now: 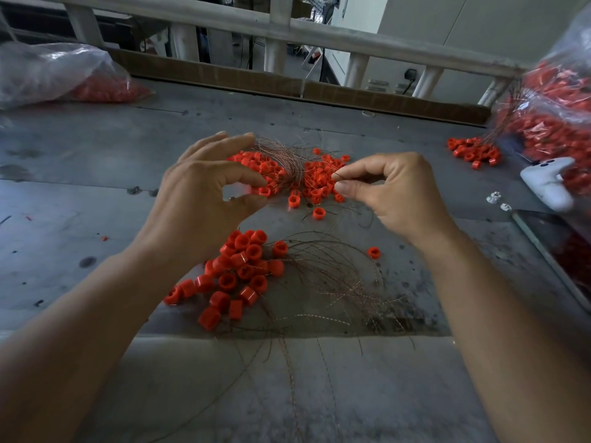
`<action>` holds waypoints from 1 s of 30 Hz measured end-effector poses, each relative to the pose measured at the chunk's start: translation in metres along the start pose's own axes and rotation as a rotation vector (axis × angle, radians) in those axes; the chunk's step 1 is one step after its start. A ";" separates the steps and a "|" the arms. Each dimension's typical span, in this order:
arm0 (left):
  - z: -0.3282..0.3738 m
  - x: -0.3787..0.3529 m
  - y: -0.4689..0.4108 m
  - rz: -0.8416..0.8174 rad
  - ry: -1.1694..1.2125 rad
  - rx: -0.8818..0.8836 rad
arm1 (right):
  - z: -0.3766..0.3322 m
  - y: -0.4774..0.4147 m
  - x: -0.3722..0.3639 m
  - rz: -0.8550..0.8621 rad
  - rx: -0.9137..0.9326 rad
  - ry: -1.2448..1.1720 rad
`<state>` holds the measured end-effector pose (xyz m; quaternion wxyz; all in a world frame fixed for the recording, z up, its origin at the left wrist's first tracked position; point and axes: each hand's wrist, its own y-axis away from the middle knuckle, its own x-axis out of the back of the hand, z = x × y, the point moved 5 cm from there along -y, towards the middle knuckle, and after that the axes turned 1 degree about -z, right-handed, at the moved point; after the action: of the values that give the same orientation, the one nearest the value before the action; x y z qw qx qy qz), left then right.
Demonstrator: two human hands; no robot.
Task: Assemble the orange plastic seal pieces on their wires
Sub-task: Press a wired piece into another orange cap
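Wire (355,180) crosswise in right hand (406,199) grip, tip leftward toward seal piece (264,190) in left hand (198,199) grip

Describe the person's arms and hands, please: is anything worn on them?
Nothing is worn. The left hand and the right hand have no gloves, and no ring shows on the fingers. The left forearm and the right forearm are uncovered to the picture's edge: no sleeves, watch or bracelet. The visible nails are short and unpainted.
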<state>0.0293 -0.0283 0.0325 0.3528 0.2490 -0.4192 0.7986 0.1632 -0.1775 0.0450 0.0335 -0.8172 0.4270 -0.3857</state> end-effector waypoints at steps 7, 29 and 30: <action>0.001 -0.001 0.000 0.005 -0.024 -0.032 | -0.005 0.001 -0.003 -0.103 0.017 -0.099; 0.024 -0.015 0.011 -0.206 0.015 -0.298 | -0.044 0.019 -0.034 -0.074 0.537 0.274; 0.023 -0.015 0.011 -0.208 0.027 -0.295 | -0.043 0.018 -0.035 -0.089 0.521 0.271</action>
<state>0.0324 -0.0576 0.0290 0.4717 0.2259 -0.4992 0.6908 0.1109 -0.1520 0.0466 0.1680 -0.7401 0.2780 -0.5889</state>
